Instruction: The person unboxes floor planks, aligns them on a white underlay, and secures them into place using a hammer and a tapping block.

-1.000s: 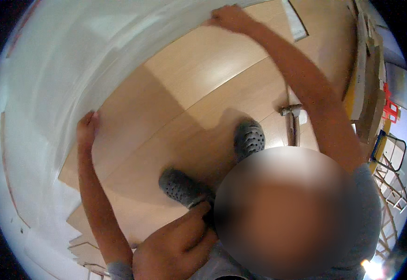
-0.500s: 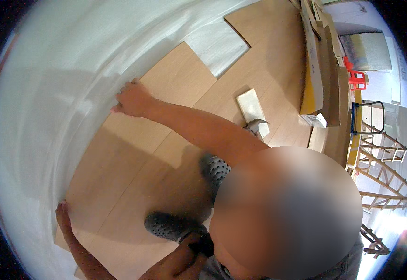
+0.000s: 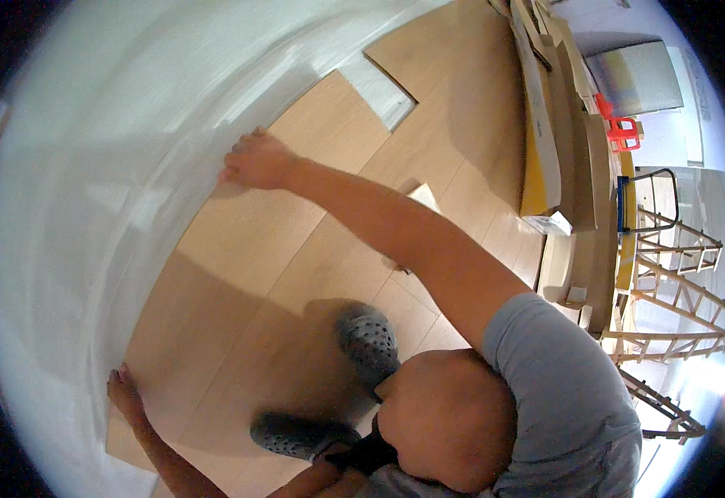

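Observation:
A long light-brown floorboard (image 3: pixel 213 241) lies along the outer edge of the laid boards. My right hand (image 3: pixel 261 162) has its fingers bent over the board's outer long edge, toward the far end. Nearer the other end, my left hand (image 3: pixel 126 394) grips that same edge. Between the board's far end and another laid board (image 3: pixel 425 50) is a narrow gap showing white underlay (image 3: pixel 375 87). A pale block (image 3: pixel 425 197) lies on the boards, partly hidden behind my right forearm.
White sheeting (image 3: pixel 130 108) covers the floor at left. My grey clogs (image 3: pixel 367 336) stand on the laid boards. Long cardboard boxes (image 3: pixel 558 124) lie at right. Beyond them are a red stool (image 3: pixel 624 133), a blue-and-black frame (image 3: pixel 653 203) and wooden trestles (image 3: pixel 686 290).
The floorboard has slid toward the far laid board, and the gap has narrowed. Both hands have moved along with its edge. The hammer by the pale block is now hidden by my arm.

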{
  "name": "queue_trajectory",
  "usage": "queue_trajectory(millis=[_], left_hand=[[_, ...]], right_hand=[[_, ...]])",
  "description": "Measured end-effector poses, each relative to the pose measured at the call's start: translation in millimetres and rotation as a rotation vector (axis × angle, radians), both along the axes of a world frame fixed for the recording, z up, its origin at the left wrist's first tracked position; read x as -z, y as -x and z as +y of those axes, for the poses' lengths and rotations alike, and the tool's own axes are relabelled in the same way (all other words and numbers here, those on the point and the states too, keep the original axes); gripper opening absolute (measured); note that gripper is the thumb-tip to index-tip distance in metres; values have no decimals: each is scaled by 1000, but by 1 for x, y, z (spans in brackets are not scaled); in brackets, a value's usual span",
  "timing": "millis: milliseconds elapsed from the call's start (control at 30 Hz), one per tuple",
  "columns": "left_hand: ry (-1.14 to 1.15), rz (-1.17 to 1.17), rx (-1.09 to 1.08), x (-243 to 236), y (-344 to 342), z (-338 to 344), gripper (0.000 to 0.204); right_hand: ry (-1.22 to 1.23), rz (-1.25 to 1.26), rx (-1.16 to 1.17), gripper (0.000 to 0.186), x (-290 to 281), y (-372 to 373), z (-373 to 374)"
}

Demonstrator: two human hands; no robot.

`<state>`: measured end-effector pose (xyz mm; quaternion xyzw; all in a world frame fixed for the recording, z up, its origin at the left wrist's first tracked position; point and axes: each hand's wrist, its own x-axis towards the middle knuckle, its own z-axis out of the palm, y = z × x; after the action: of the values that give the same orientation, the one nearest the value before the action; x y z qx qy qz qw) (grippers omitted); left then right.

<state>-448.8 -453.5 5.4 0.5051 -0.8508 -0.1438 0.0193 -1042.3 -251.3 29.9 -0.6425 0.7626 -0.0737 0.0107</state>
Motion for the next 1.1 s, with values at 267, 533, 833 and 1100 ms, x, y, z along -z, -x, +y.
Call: queue_trajectory(millis=[267, 533, 833, 1100], left_hand=[[84, -151, -20, -15, 100, 30, 50], [90, -217, 34, -15, 126, 44, 50], [122, -189, 35, -4, 129, 48, 44], [280, 6, 12, 5, 159, 53, 36]], right_hand=[[29, -13, -13, 47, -11, 94, 14], [-32, -32, 56, 48, -17, 107, 25], [-118, -222, 30, 42, -4, 128, 12], [-293, -487, 242, 32, 54, 223, 44]])
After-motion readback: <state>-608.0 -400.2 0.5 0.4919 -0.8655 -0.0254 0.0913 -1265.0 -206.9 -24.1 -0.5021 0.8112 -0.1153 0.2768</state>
